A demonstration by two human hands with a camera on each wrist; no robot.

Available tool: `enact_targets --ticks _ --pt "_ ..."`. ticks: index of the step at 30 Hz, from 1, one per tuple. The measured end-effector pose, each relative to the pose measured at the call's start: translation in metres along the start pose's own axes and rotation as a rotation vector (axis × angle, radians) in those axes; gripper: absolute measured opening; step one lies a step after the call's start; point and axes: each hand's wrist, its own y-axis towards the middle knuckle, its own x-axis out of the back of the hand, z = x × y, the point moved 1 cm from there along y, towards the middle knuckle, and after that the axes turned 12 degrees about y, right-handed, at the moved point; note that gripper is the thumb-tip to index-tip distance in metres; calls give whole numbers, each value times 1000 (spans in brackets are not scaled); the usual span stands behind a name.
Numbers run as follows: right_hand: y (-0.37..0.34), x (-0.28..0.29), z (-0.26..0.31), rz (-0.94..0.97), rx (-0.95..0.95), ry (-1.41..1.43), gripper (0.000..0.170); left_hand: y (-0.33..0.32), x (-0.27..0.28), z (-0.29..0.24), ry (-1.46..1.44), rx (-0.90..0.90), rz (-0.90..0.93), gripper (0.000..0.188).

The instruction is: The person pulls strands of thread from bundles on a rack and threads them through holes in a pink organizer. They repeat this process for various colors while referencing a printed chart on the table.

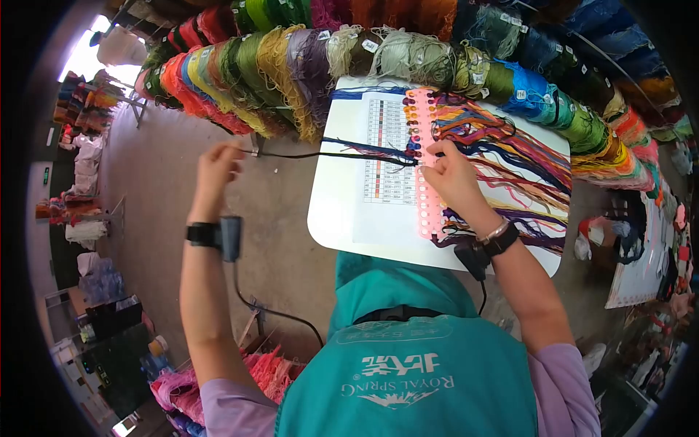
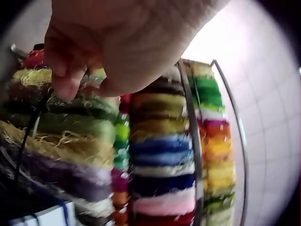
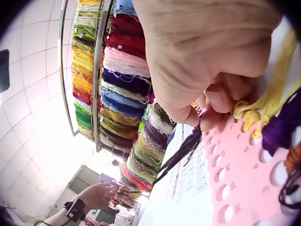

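A pink thread organizer card [image 1: 428, 211] with a column of holes lies on a white board [image 1: 331, 211] over the person's lap. My left hand [image 1: 220, 171] is raised left of the board. Its fingertips pinch the black thread [image 1: 320, 154], which stretches nearly straight across to the card. At the card's left edge, my right hand [image 1: 455, 175] pinches the dark thread [image 3: 181, 153] near a hole, thumb and index finger together. Colored threads [image 1: 502, 138] are knotted through many holes and fan out to the right. Part of the card is hidden beneath the right hand.
A printed color chart [image 1: 382, 182] lies under the card's left side. Blue threads [image 1: 364, 146] trail left over the board. Racks of colored thread skeins [image 1: 408, 54] arch close beyond the board's far edge. Pink skeins [image 1: 262, 371] hang low at the left.
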Motion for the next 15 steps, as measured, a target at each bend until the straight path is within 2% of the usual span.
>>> enact_targets --ticks 1,3,4,5,6,7,9,11,15 --pt "-6 0 7 -30 8 -100 50 -7 -23 4 -38 -157 57 17" --pt "-19 -1 19 -91 24 -302 59 -32 -72 -9 -23 -359 112 15" --pt "-23 -4 16 -138 112 -381 64 -41 -95 -13 13 -483 125 16" --pt "-27 -8 11 -187 201 -459 70 -54 -111 -25 86 -452 194 18" --pt "-29 -10 8 -237 290 -537 76 -63 -122 -43 213 -762 190 20" --pt "-31 -11 10 -208 231 -557 80 -68 -137 -50 252 -896 198 23" --pt "-31 -16 17 -148 113 -594 88 -77 -160 -57 279 -1015 219 26" --pt "-30 -18 18 -143 84 -614 90 -79 -177 -59 341 -1127 193 30" --pt "-26 -15 22 -121 -37 -567 92 -90 -186 -58 526 -1082 168 36"
